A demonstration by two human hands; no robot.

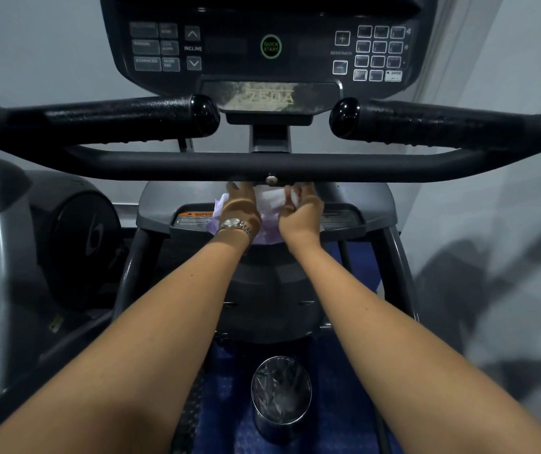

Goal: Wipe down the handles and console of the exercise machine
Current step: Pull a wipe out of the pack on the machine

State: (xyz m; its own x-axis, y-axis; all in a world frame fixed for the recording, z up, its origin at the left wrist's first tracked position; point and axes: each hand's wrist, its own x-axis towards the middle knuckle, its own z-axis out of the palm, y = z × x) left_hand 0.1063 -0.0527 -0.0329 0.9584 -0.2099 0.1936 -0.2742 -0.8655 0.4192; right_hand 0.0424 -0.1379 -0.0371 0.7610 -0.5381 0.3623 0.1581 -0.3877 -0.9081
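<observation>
Both bare arms reach forward under the black crossbar [262, 165] of an exercise machine. The left hand [239, 209], wearing a wristwatch [234, 225], and the right hand [300, 214] are close together, both gripping a white and lilac cloth [269, 199]. Above are two dusty handles [105, 117] and the console [269, 47]. A lined bin [281, 396] stands on the floor below.
</observation>
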